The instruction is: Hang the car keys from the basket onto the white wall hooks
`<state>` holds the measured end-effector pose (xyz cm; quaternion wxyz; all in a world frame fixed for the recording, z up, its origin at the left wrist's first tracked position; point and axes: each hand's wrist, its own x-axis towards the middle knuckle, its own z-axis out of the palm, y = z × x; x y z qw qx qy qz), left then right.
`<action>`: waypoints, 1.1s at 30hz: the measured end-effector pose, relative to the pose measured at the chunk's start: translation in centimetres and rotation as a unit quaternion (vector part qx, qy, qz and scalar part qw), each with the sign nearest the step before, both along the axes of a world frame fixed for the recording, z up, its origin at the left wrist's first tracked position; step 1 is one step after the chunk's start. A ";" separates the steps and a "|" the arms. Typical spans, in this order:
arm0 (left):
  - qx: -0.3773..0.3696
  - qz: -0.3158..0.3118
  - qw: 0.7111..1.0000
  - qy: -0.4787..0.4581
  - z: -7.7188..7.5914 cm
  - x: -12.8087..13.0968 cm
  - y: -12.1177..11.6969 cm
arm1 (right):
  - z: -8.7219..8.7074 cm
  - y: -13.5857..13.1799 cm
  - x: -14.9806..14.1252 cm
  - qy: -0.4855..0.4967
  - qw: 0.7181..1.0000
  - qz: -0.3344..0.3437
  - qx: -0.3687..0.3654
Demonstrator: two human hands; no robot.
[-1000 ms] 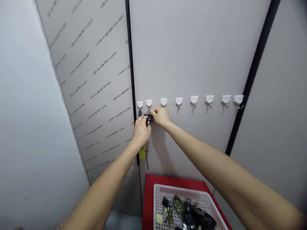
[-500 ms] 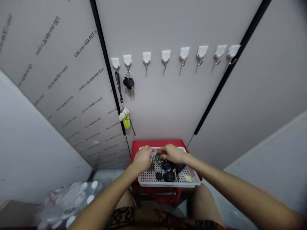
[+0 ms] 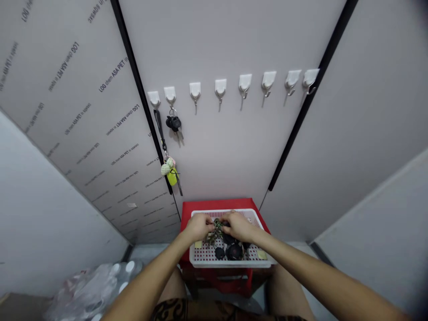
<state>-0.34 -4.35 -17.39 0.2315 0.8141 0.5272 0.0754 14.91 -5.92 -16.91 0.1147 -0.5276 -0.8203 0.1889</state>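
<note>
A white perforated plastic basket [image 3: 230,264] sits in front of me with keys and dark fobs in it. My left hand [image 3: 199,227] reaches over its left side, fingers closed on the edge of a brassy bunch of keys [image 3: 217,228]. From the other side, my right hand [image 3: 238,226] pinches the same bunch, its fingertips partly hidden. Just below the hands lie a round black fob [image 3: 234,251] and a smaller black piece [image 3: 220,253]. Pale yellow paper notes [image 3: 261,254] rest in the basket's corners.
Several white adhesive hooks [image 3: 220,85] run across the wall panel. Black keys [image 3: 174,123] hang from the second; a black strap with a yellow-green tag [image 3: 172,177] hangs from the first. The basket stands on a red surface [image 3: 217,204]. Plastic-wrapped bottles [image 3: 100,285] stand at lower left.
My hands have come closer together over the basket, and the brassy keys now sit raised between my fingers. The camera view has shifted slightly, moving the hooks left and down.
</note>
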 end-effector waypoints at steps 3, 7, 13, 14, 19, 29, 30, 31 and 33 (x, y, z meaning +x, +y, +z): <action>-0.047 0.010 0.994 -0.101 1.2 -0.3 0.6 | 0.9 -0.1 -0.5 0.136 0.990 0.035 -0.021; -0.071 0.032 0.980 -0.184 3.3 -0.5 0.8 | 1.7 0.6 -1.1 0.248 0.968 -0.010 -0.042; -0.083 0.042 0.961 -0.262 6.6 -1.1 1.0 | 3.5 1.2 -1.8 0.354 0.930 -0.001 -0.102; -0.064 0.039 0.960 -0.269 7.1 -1.2 1.1 | 4.1 1.2 -2.0 0.371 0.922 -0.001 -0.112; -0.007 0.034 0.937 -0.348 9.5 -1.4 1.9 | 8.3 2.0 -2.4 0.412 0.905 -0.015 -0.105; 0.323 0.074 0.866 -0.376 18.5 -0.8 3.3 | 20.8 6.1 -4.6 0.519 0.848 -0.089 0.057; 0.353 0.070 0.863 -0.353 19.5 -0.7 3.5 | 21.8 6.6 -4.9 0.528 0.842 -0.091 0.071; 0.379 0.069 0.860 -0.335 20.4 -0.7 3.6 | 22.7 7.1 -5.1 0.532 0.837 -0.093 0.084; 0.412 0.081 0.855 -0.305 21.8 -0.5 4.2 | 24.0 8.0 -5.5 0.529 0.837 -0.095 0.105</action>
